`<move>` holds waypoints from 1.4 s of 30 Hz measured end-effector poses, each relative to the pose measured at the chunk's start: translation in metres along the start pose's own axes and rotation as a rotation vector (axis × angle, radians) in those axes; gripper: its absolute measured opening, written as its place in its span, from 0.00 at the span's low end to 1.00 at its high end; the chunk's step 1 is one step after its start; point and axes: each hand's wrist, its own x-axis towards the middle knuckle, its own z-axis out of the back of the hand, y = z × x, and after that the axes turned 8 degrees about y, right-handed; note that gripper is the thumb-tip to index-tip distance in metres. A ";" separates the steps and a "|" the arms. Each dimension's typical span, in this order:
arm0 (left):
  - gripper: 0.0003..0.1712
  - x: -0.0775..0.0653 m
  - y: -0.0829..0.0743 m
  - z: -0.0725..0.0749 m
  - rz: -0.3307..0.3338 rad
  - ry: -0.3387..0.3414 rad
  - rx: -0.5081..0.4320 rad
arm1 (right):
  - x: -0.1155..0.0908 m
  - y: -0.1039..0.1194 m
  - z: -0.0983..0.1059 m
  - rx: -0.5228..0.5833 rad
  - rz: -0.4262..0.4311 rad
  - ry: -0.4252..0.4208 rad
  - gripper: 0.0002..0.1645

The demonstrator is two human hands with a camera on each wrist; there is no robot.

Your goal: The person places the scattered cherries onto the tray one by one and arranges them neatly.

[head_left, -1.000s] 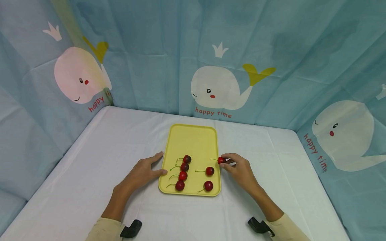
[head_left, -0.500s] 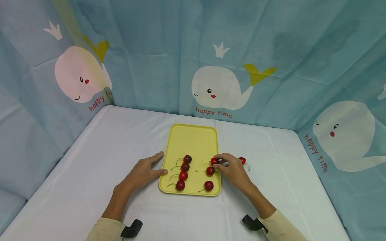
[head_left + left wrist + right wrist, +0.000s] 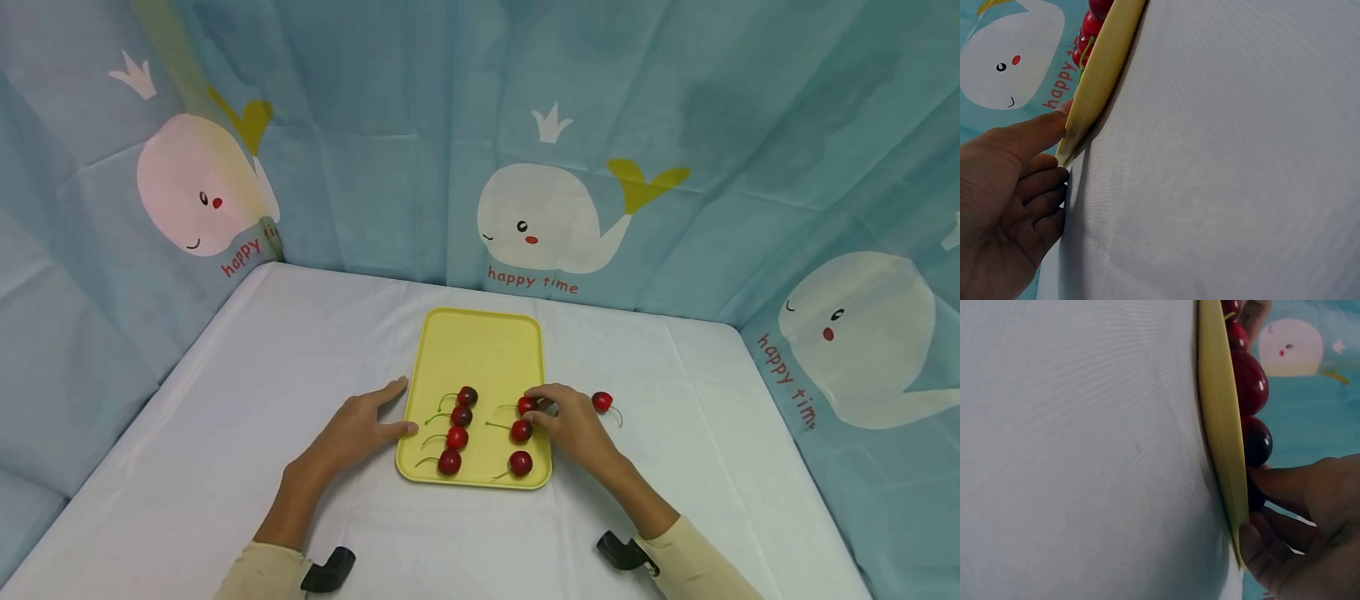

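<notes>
A yellow tray (image 3: 480,346) lies on the white-covered table. My left hand (image 3: 366,429) rests at its left edge, thumb on the rim and fingers relaxed alongside. Over the tray's right side, my right hand (image 3: 576,423) pinches a red cherry (image 3: 526,406) between thumb and index finger, its stem pointing left. Just below sits another cherry (image 3: 521,431), close to the thumb, and a darker cherry (image 3: 520,463) lies nearer the front. In the right wrist view, the fingers partly hide the held cherry (image 3: 1255,495).
Several cherries (image 3: 457,438) form a column on the tray's left half, stems leftward. One loose cherry (image 3: 602,402) lies on the tablecloth (image 3: 675,433) right of my right hand. A blue whale-print curtain (image 3: 360,167) stands behind and at both sides.
My right hand has carried its cherry leftward from the tray's right rim into the tray, above the other two. The loose cherry on the cloth has come into view. My left hand stays put.
</notes>
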 end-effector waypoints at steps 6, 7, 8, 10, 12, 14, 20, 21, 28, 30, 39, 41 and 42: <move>0.51 0.000 -0.001 0.000 0.000 0.004 -0.003 | 0.001 0.001 -0.001 -0.030 -0.012 0.009 0.18; 0.51 -0.001 -0.001 0.000 -0.001 0.004 -0.002 | 0.001 0.002 0.000 -0.028 -0.015 0.012 0.18; 0.51 -0.001 -0.001 0.000 -0.002 0.004 0.000 | 0.001 0.002 0.000 -0.025 -0.019 0.015 0.18; 0.51 -0.001 0.000 0.000 -0.004 0.002 0.001 | 0.001 0.002 0.000 -0.019 -0.020 0.017 0.19; 0.51 -0.001 0.000 0.000 -0.006 0.002 0.000 | 0.001 0.002 0.000 -0.014 -0.019 0.017 0.20; 0.51 -0.001 0.000 0.000 -0.007 0.002 -0.001 | 0.001 0.002 0.000 -0.010 -0.014 0.015 0.20; 0.51 -0.001 -0.001 0.000 -0.006 0.002 0.003 | -0.001 0.002 0.001 0.013 -0.010 0.010 0.21; 0.51 -0.001 -0.001 0.000 -0.004 0.003 0.004 | -0.002 0.002 0.002 0.019 -0.009 0.007 0.21; 0.51 -0.001 -0.001 0.001 0.003 0.006 0.001 | -0.006 0.001 0.006 0.050 0.005 -0.021 0.21; 0.51 -0.001 -0.001 0.001 0.004 0.007 0.002 | -0.007 0.000 0.007 0.054 0.010 -0.029 0.20; 0.51 0.001 0.001 0.000 0.003 0.007 0.002 | -0.013 -0.005 0.010 0.061 0.001 -0.060 0.21; 0.51 0.001 0.001 0.000 0.006 0.007 0.001 | -0.014 -0.007 0.012 0.055 -0.001 -0.073 0.20; 0.52 0.001 0.000 0.000 0.007 0.007 0.002 | -0.015 -0.008 0.013 0.050 -0.002 -0.080 0.20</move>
